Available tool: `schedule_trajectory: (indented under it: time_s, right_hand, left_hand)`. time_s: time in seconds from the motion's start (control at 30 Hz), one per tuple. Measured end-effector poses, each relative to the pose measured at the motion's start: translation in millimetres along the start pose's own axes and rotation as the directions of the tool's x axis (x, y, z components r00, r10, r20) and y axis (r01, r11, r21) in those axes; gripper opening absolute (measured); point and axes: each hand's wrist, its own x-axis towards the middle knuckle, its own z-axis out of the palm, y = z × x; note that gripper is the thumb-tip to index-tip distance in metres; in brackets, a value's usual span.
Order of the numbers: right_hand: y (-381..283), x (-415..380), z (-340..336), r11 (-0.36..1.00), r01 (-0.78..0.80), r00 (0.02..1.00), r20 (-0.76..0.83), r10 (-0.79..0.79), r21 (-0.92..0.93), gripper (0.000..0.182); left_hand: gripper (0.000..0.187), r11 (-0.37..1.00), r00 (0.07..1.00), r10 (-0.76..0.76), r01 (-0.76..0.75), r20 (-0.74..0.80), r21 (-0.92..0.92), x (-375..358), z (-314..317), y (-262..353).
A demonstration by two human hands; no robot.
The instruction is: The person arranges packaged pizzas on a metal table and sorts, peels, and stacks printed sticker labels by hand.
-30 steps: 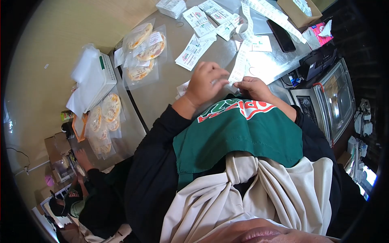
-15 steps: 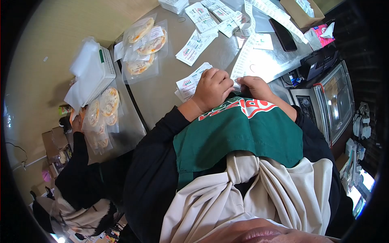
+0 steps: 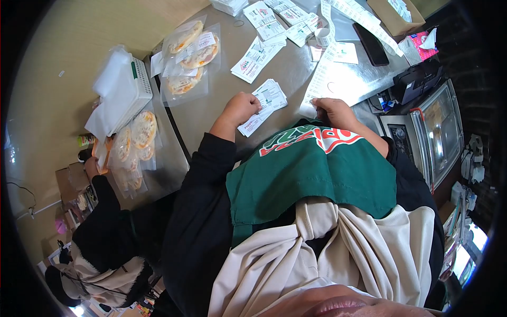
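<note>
My left hand (image 3: 242,110) is closed at the left edge of a fanned pile of printed paper labels (image 3: 272,100), its fingertips pinching a label there. My right hand (image 3: 336,112) pinches the near end of a long printed label strip (image 3: 318,79), which curls at the hand and runs away across the metal table. More label stacks lie beyond, one at centre left (image 3: 256,61) and others (image 3: 264,24) farther back.
Bagged pizzas (image 3: 185,58) lie at the left, and more (image 3: 137,142) by a white basket (image 3: 141,82). A phone (image 3: 371,45), a cardboard box (image 3: 396,16) and an oven (image 3: 435,137) are at the right. A co-worker's arm (image 3: 103,195) reaches in at lower left.
My left hand has moved left, away from my right hand, to the label pile, uncovering more of it. My right hand stays at the strip's end, now more visible.
</note>
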Motion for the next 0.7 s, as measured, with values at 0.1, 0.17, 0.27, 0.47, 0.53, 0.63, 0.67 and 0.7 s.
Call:
schedule_trajectory:
  time_s: [0.1, 0.17, 0.27, 0.47, 0.53, 0.63, 0.67, 0.7]
  right_hand:
    - [-2.0, -3.3, 1.6, 1.0, -0.009, 1.0, -0.007, 0.009, 0.022, 0.014]
    - [2.2, 1.8, -3.9, 1.0, -0.003, 1.0, 0.009, 0.003, -0.002, 0.019]
    - [3.1, 2.0, -4.4, 0.999, 0.017, 1.0, 0.002, -0.017, -0.038, 0.022]
    - [2.0, -0.1, -4.6, 1.0, -0.003, 1.0, 0.011, 0.003, 0.003, 0.022]
    - [1.3, -0.8, -4.8, 1.0, -0.008, 1.0, 0.008, 0.008, -0.005, 0.022]
    - [0.9, -1.6, -5.9, 1.0, -0.008, 1.0, 0.005, 0.008, -0.017, 0.022]
    - [4.2, 1.8, -8.4, 1.0, -0.001, 1.0, 0.015, 0.001, -0.003, 0.021]
    - [5.7, 3.7, -10.1, 1.0, 0.004, 1.0, 0.024, -0.005, 0.012, 0.021]
  left_hand:
    - [0.014, 0.99, 0.999, 0.022, -0.016, -0.038, 0.14, 8.1, 6.8, -6.9]
    - [0.014, 0.972, 0.996, 0.05, -0.032, -0.073, 0.232, 12.7, 11.0, -15.1]
    - [0.016, 0.939, 0.993, 0.033, 0.009, -0.114, 0.343, 0.2, 10.3, 4.0]
    - [0.019, 0.866, 0.951, 0.084, 0.079, -0.299, 0.495, -5.2, 28.2, 13.1]
    - [0.023, 0.839, 0.936, 0.075, 0.127, -0.344, 0.528, -4.2, 32.3, 11.9]
    - [0.038, 0.904, 0.914, 0.162, 0.014, -0.371, 0.427, -5.1, 26.4, 1.4]
    - [0.039, 0.911, 0.913, 0.148, 0.024, -0.381, 0.412, -6.5, 23.3, -0.8]
    - [0.041, 0.918, 0.911, 0.134, 0.034, -0.389, 0.396, -13.1, 19.0, 2.7]
